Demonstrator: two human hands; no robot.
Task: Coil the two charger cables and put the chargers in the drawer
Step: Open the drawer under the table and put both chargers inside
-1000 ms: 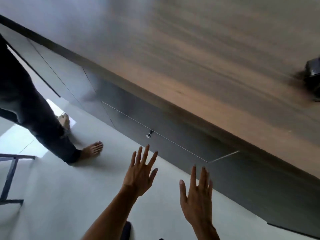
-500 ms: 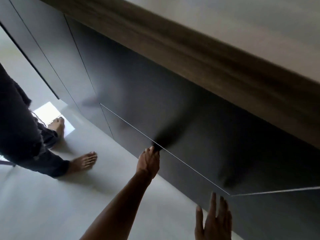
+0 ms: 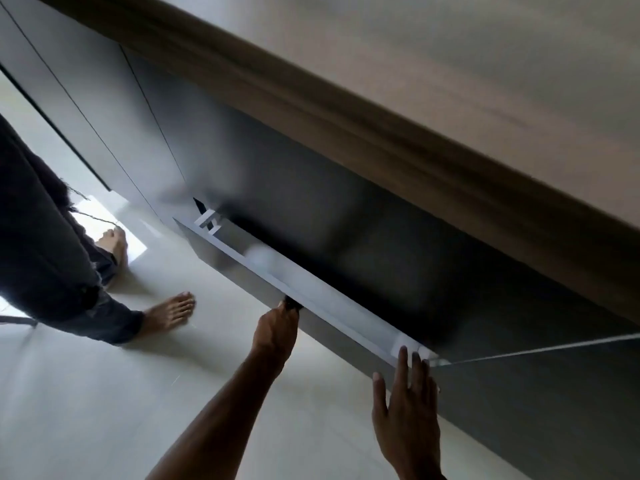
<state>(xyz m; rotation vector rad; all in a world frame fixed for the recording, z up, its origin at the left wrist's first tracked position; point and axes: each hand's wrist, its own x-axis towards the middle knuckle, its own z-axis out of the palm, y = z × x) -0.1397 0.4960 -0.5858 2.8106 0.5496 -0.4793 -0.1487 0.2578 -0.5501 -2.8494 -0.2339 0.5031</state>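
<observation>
A grey drawer (image 3: 242, 268) in the dark cabinet front stands pulled out a little, its white inner side showing along the top edge. My left hand (image 3: 277, 332) is closed around the small dark knob (image 3: 289, 308) on the drawer front. My right hand (image 3: 408, 410) is spread flat with fingers apart, its fingertips near the drawer's right corner. Neither charger nor any cable is in view.
A wooden countertop (image 3: 346, 109) runs above the cabinet. Another person (image 3: 45, 244) in dark trousers stands barefoot on the pale floor (image 3: 104, 393) at the left, close to the drawer's left end. More cabinet doors (image 3: 104, 109) continue to the left.
My left hand reached the knob, closed on it and pulled the drawer out a little. My right hand rose toward the drawer's right corner. The view tilted down from the countertop.
</observation>
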